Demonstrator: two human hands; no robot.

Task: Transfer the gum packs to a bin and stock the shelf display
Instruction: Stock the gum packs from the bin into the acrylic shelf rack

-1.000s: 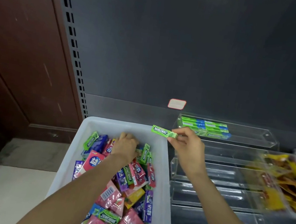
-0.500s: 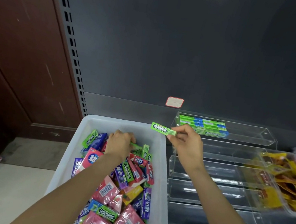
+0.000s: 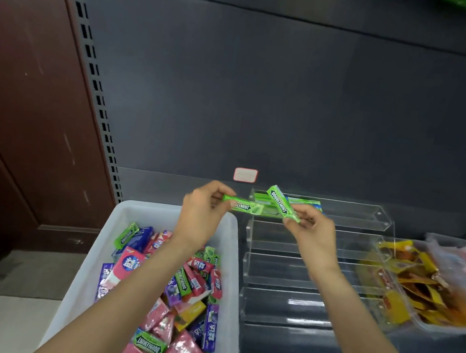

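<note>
Backing everything stood a dark shelf panel; a white bin sat at 6 o'clock, a clear tiered display at 3. Left hand and right hand each pinched a Doublemint pack above them.

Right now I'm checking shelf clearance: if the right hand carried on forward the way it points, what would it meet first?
Probably the green packs already lying in the clear display's top tier, just beyond the right hand and its Doublemint pack; depth is unclear.

A green gum pack in each hand, above white bin and clear display.
</note>
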